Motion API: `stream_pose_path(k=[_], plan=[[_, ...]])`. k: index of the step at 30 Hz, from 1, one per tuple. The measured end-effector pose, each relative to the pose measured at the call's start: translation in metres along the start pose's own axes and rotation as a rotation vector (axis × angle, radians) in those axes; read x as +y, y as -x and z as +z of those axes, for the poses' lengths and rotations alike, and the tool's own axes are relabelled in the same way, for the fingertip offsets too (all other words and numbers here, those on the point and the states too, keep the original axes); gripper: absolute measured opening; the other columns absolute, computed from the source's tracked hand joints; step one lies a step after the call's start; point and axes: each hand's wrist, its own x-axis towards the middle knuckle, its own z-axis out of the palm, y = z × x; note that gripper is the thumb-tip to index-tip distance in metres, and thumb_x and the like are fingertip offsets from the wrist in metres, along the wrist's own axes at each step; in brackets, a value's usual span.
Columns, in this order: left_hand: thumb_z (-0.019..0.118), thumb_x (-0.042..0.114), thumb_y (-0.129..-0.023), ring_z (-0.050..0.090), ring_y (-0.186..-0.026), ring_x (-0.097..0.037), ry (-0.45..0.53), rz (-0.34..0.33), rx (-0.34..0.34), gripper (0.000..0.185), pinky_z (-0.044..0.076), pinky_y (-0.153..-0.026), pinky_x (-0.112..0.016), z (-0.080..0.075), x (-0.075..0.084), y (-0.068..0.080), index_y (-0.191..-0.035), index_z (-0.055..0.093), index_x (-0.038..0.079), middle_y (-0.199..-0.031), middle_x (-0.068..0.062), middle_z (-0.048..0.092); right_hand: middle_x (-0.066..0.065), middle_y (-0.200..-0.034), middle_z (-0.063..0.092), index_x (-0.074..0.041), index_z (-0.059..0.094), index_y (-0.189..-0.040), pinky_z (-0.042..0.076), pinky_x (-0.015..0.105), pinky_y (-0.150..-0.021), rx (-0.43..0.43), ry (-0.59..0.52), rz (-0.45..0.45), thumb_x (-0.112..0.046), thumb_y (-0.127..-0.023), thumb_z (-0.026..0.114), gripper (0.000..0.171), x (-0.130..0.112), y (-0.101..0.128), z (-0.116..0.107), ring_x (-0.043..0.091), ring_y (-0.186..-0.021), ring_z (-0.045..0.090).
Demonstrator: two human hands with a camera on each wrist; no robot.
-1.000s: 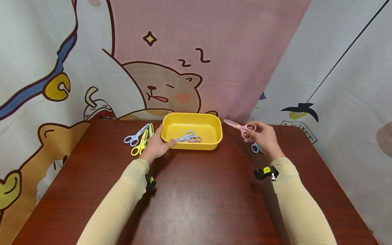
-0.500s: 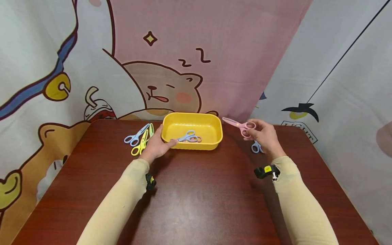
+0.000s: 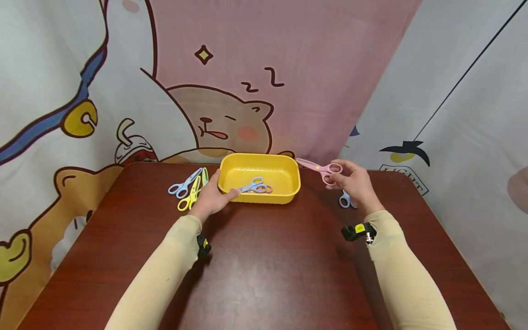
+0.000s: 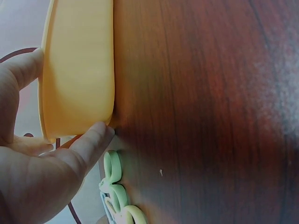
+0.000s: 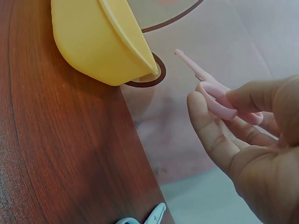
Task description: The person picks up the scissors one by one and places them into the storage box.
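My left hand (image 3: 212, 198) grips the left front corner of a yellow plastic bin (image 3: 280, 198), thumb over the front rim and fingers along the end wall. Inside the bin lie blue scissors (image 3: 255, 184) over partly hidden pink-handled scissors (image 3: 269, 189). Raised off the table right of the bin, my right hand (image 3: 356, 183) pinches pink scissors (image 3: 323, 169) by the handles. Their blades point left toward the bin's right rim. In the right wrist view, the thumb presses the pink handle loops (image 5: 219, 102) against the fingers.
Left of the bin, blue scissors (image 3: 185, 183), yellow scissors (image 3: 190, 195) and green scissors (image 3: 204, 175) lie close together on the brown table (image 3: 264, 266). Another blue pair of scissors (image 3: 345, 200) lies below my right hand, partly covered. A printed curtain (image 3: 321, 82) hangs right behind the table.
My right hand has carried the pink scissors slightly left, toward the bin. The left hand and the bin stay where they were; the head view has tilted up a little.
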Motion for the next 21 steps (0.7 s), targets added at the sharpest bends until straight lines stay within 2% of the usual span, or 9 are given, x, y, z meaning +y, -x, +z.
stream_pose_path(k=[5,13,21], plan=[[0.07,0.044,-0.095,0.028,-0.154,-0.036,-0.001,0.0,0.003,0.102,0.024,-0.125,-0.052,0.001,0.0,-0.001,-0.166,0.008,0.006,-0.171,-0.017,0.02,0.015,-0.114,0.056,0.01,0.046,-0.146,0.064,0.034,-0.073,-0.012,-0.014,0.005,0.011,-0.098,0.056,0.048,0.0,-0.001,0.002,0.008,-0.078,0.071],[0.07,0.045,-0.095,0.028,-0.154,-0.036,0.0,-0.013,0.001,0.102,0.025,-0.125,-0.051,0.001,-0.001,-0.001,-0.167,0.007,0.007,-0.171,-0.017,0.02,0.022,-0.121,0.052,0.008,0.044,-0.148,0.063,0.037,-0.079,-0.048,-0.011,0.029,0.007,-0.1,0.057,0.049,-0.006,0.0,0.004,0.008,-0.082,0.072],[0.069,0.044,-0.095,0.028,-0.153,-0.036,-0.022,0.005,0.013,0.102,0.025,-0.125,-0.051,0.003,-0.004,-0.003,-0.166,0.008,0.005,-0.17,-0.018,0.021,0.019,-0.118,0.054,0.008,0.046,-0.144,0.063,0.039,-0.08,-0.06,-0.034,0.033,0.009,-0.099,0.058,0.047,-0.008,-0.002,0.011,0.01,-0.082,0.072]])
